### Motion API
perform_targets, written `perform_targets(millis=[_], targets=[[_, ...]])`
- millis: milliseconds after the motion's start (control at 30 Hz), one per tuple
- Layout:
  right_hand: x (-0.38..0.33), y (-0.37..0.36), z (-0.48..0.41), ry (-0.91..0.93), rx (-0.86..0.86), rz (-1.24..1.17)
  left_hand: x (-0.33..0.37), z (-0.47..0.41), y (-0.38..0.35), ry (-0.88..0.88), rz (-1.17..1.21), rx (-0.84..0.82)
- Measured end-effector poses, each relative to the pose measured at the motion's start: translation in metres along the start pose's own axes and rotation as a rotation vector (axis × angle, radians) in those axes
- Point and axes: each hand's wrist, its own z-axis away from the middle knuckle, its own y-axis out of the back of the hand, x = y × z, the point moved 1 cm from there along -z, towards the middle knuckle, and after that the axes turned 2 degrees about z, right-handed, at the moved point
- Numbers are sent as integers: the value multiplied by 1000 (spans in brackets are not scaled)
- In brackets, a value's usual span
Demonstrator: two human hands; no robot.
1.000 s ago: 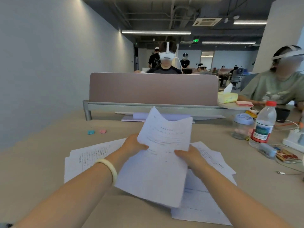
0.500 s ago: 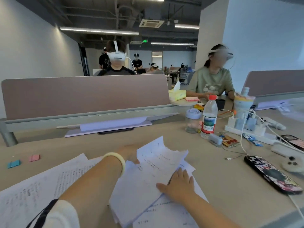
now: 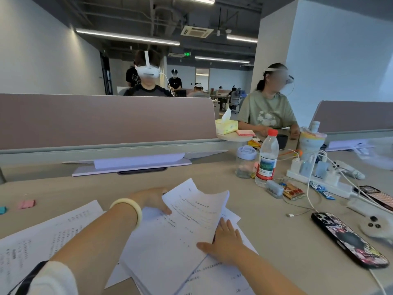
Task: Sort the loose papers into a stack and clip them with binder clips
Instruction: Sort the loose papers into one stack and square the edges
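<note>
A bundle of white printed sheets lies tilted on the beige desk in front of me. My left hand, with a pale bangle on the wrist, grips the bundle's far left edge. My right hand lies flat with fingers spread on the bundle's right edge. More loose sheets are spread to the left, and others stick out beneath the bundle. A pink binder clip and a teal binder clip sit at the far left of the desk.
A water bottle and a lidded jar stand at the right. A power strip with chargers and cables, a phone in a patterned case and a controller lie further right. A brown divider closes the desk's far side.
The bundle was lowered from in front of me onto the desk. My right hand went from gripping its edge to lying flat on it. The view swung right.
</note>
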Motion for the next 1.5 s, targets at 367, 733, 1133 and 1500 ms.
perform_targets(millis=[367, 733, 1133, 1500], targets=[[5, -7, -7, 26, 52, -52, 12, 4, 10, -55, -12, 26], [32, 3, 2, -171, 229, -377, -5, 74, 54, 37, 493, 285], [18, 25, 28, -202, 73, -691, -1, 102, -54, 338, 522, 377], [19, 60, 29, -204, -2, -560, 51, 108, -59, 296, 258, 126]])
